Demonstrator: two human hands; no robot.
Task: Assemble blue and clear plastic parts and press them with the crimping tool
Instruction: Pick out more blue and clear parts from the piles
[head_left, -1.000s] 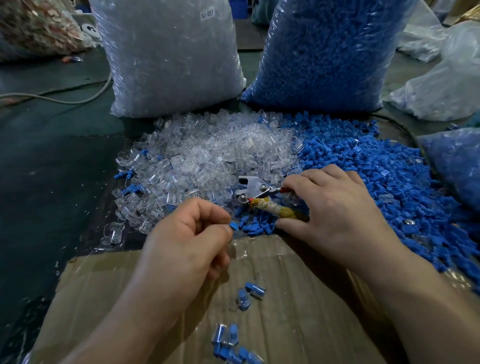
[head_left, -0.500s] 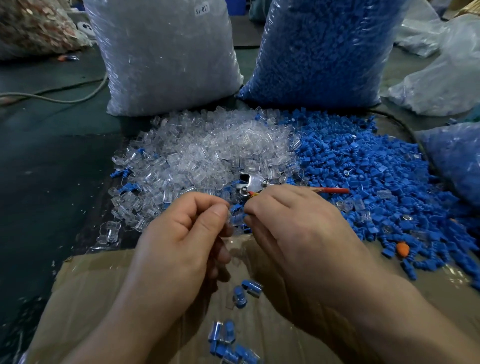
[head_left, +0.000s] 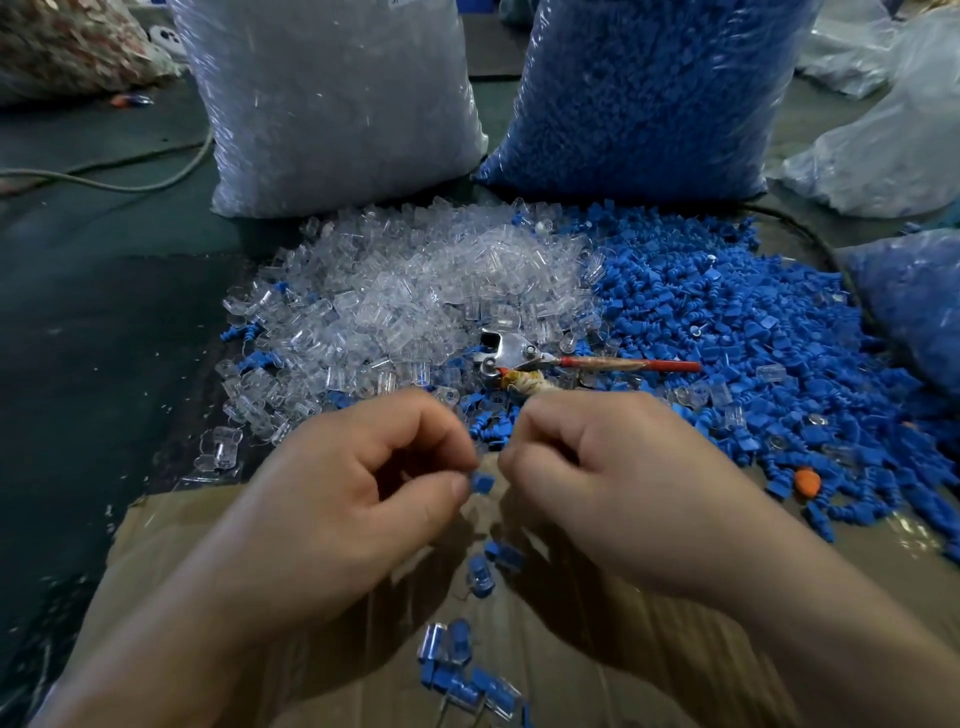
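A: Right hand (head_left: 613, 478) has left the crimping tool (head_left: 519, 353) on the parts pile (head_left: 415, 291) and met the left hand (head_left: 363, 493).

B: Left fingertips pinch 1 blue part (head_left: 483, 483) above the cardboard (head_left: 545, 649). Right fingers are curled, contents unclear. Crooked mating could pop it loose.

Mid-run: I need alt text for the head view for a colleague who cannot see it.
Two hands meet over a cardboard sheet: the left hand pinches a small blue part, the right hand curled close beside it. Behind them the crimping tool lies unheld where a clear parts pile meets a blue parts pile; assembled pieces lie on the cardboard.
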